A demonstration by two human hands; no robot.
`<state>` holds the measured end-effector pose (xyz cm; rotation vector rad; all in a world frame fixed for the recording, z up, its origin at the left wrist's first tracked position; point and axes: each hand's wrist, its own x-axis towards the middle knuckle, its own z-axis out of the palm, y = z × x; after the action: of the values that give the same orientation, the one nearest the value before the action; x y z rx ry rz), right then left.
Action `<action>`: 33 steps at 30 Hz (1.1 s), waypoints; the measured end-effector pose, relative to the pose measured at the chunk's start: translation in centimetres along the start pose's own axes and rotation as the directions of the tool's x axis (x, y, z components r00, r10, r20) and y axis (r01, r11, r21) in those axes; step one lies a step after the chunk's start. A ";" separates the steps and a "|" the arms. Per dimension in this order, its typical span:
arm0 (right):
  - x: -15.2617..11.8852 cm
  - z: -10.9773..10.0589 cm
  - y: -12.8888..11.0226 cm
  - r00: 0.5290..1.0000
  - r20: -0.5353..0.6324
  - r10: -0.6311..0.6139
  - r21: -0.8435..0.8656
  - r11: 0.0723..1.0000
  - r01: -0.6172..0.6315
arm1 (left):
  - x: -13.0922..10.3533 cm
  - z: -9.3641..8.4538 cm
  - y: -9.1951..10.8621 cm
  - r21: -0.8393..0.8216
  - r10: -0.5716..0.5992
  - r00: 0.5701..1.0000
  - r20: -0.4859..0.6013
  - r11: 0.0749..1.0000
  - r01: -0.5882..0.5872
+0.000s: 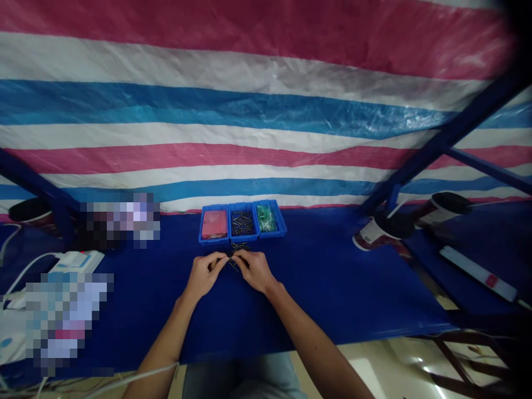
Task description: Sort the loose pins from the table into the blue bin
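Observation:
My left hand [205, 272] and my right hand [254, 270] meet at the middle of the blue table, fingertips pinched close together. Something small and dark is between them, too small to name. Thin dark screw-like pieces [240, 246] lie just beyond the fingers, and a few more show under them. Behind stand three joined blue bins. The left bin [214, 241] holds pink rectangular pieces [214, 224]. In the middle bin [244, 238] are many dark screw-like pieces [242, 223]. Green-and-clear small packets [266, 217] fill the right bin [281, 226].
A white power strip [78, 260] with cables sits at the left, beside blurred-out items. On the right are a dark-lidded cup [380, 231], a second cup [443, 208] and another power strip [477, 272]. Blue metal posts [432, 144] slant before a striped tarp [266, 111].

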<state>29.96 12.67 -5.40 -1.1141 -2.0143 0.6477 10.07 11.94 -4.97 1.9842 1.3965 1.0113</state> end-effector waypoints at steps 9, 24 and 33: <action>-0.2 0.3 -0.1 0.999 -0.041 0.017 -0.009 1.000 -0.017 | 0.1 -0.1 0.4 -0.017 0.000 1.000 -0.023 1.000 0.000; 0.0 0.2 -0.2 1.000 -0.018 0.023 -0.035 0.999 -0.024 | 0.1 0.0 0.1 -0.027 -0.017 0.999 -0.030 1.000 0.016; 0.1 -0.1 -0.3 1.000 0.008 0.004 -0.045 0.999 -0.004 | 0.1 0.0 0.2 -0.028 -0.011 0.999 -0.032 1.000 0.010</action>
<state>29.89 12.61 -5.12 -1.1440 -2.0430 0.6121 10.18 11.95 -4.77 1.9461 1.4014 1.0570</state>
